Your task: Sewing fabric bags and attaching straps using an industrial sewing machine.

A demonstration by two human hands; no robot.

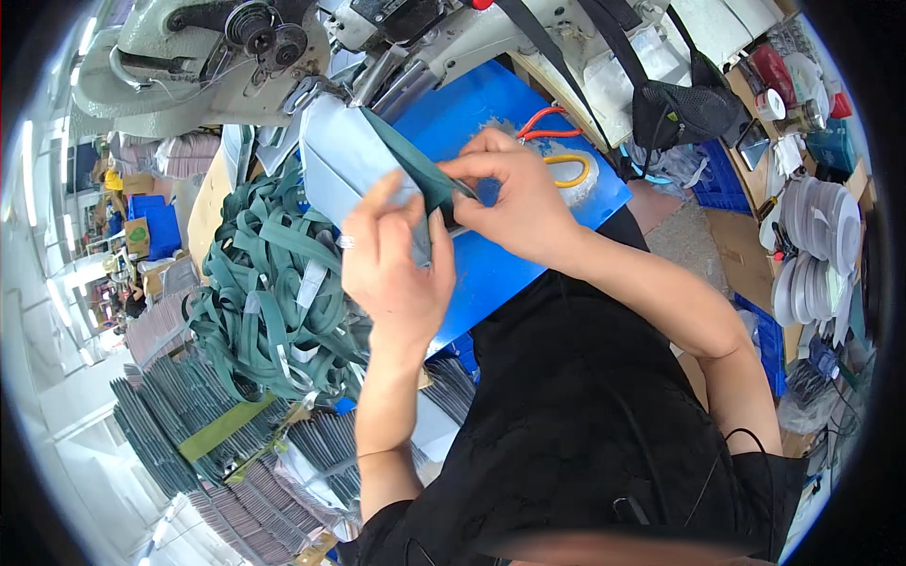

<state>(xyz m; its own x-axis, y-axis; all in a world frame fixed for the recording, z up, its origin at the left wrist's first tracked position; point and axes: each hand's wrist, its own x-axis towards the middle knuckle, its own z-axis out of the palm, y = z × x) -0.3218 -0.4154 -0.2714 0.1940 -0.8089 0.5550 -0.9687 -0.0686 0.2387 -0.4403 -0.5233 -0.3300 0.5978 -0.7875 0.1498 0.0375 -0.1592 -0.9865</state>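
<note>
A folded panel, pale blue on one face and dark green along its edge, hangs from the sewing machine toward me. My right hand pinches the green edge between thumb and fingers. My left hand, with a ring on one finger, lies against the panel's near end. Its fingers are apart and slightly blurred, and the fabric under them is partly hidden. Beside the panel on the left hangs a big tangle of green strips.
A blue work surface lies under my hands. On it, to the right, are scissors with yellow handles and a red-handled tool. Stacked green and grey panels stand lower left. White spools and a black bag are right.
</note>
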